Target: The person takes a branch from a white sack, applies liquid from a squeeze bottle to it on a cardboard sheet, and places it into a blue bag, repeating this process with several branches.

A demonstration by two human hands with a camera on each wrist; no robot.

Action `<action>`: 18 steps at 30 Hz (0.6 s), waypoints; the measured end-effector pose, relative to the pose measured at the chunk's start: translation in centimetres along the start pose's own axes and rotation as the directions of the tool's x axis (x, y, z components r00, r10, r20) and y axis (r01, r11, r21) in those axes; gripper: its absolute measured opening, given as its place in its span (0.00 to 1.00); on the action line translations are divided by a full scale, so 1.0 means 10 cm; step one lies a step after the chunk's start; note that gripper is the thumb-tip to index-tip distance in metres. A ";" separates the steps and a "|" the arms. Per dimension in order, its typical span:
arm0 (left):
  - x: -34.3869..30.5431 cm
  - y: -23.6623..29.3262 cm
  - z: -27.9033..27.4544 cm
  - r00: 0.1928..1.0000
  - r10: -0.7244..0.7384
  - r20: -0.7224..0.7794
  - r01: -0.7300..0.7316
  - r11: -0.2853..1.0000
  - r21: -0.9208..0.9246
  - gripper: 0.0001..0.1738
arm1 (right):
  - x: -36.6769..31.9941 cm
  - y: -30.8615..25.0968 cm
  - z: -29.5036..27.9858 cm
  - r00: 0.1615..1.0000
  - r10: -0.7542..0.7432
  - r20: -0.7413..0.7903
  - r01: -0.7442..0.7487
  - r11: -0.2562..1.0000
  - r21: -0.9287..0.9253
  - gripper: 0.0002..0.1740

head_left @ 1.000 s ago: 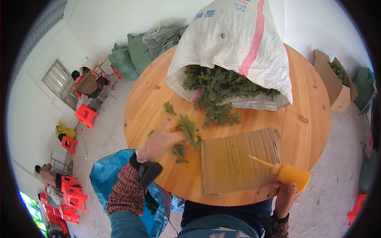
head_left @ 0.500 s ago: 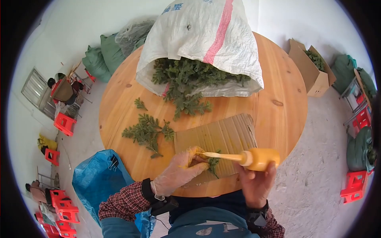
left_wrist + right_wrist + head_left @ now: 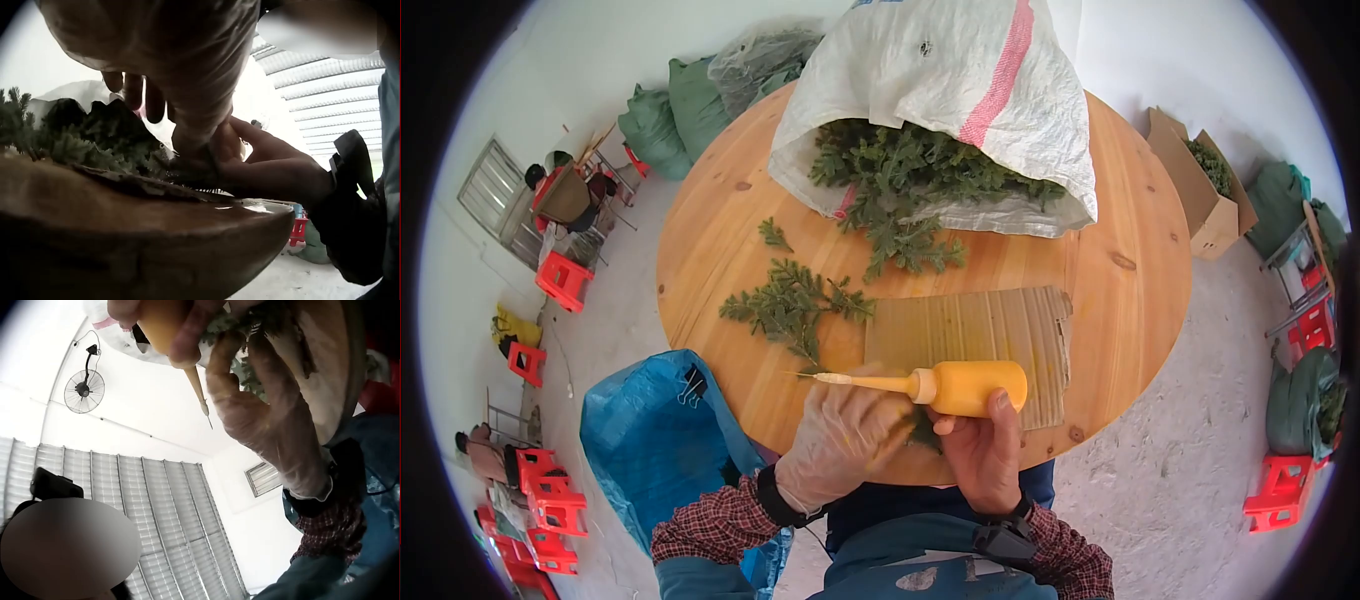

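My left hand (image 3: 840, 440), in a clear plastic glove with yellow stains, pinches a small evergreen sprig (image 3: 923, 432) low over the table's near edge. The sprig is mostly hidden behind the fingers. My bare right hand (image 3: 982, 455) holds a yellow squeeze bottle (image 3: 980, 388) on its side, its thin needle-tipped nozzle pointing left across the gloved hand. In the right wrist view the gloved thumb and finger (image 3: 275, 406) close together beside greenery, with the bottle's nozzle (image 3: 199, 394) alongside. Fingers of both hands meet in the left wrist view.
A corrugated cardboard sheet (image 3: 960, 325) lies on the round wooden table (image 3: 1130, 320). Left of it are a cut evergreen branch (image 3: 785, 305) and a smaller sprig (image 3: 775, 236). A white woven sack (image 3: 910, 80) spills greenery at the back. A blue bag (image 3: 650, 430) hangs open at left.
The left hand went from the loose sprigs at left to the near edge and now has a small sprig. The right hand raised the bottle and brought it leftward, nozzle over the left hand.
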State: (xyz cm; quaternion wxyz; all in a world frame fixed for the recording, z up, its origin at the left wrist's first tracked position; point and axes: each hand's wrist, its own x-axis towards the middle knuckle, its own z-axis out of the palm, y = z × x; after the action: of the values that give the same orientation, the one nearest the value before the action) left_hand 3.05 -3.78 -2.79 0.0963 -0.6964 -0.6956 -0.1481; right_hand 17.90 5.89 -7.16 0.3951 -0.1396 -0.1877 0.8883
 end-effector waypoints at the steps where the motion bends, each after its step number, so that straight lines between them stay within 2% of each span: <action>1: -0.03 0.00 -0.01 0.997 0.077 0.006 -0.077 0.997 0.002 0.19 | -0.01 0.02 0.00 1.000 -0.005 -0.012 0.005 1.000 -0.020 0.27; 5: -0.05 -0.05 0.08 0.992 0.125 -0.010 -0.126 0.988 -0.087 0.21 | 0.03 0.04 -0.01 0.999 -0.047 -0.009 0.047 0.998 -0.040 0.28; 10: -0.09 -0.09 0.09 0.995 0.097 0.003 -0.096 0.986 -0.136 0.20 | 0.02 0.02 0.02 0.995 -0.097 -0.015 0.095 0.991 -0.098 0.29; 14: -0.04 -0.05 0.05 1.000 0.027 0.002 -0.025 0.972 -0.234 0.20 | 0.02 0.03 -0.01 0.994 -0.108 0.003 0.107 0.984 -0.143 0.29; 17: -0.01 -0.04 0.15 0.993 -0.094 0.075 0.111 0.956 -0.271 0.20 | 0.02 0.05 -0.03 0.994 -0.108 -0.003 0.106 0.983 -0.148 0.29; 18: 0.00 -0.03 0.15 0.992 -0.098 0.075 0.115 0.956 -0.271 0.20 | 0.02 0.05 -0.04 0.995 -0.104 -0.002 0.103 0.983 -0.149 0.29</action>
State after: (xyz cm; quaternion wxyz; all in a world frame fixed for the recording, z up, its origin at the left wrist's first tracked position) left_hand 2.87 -3.30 -4.24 -0.0306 -0.6688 -0.7073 -0.2268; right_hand 17.59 5.80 -7.75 0.4301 -0.1631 -0.2587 0.8494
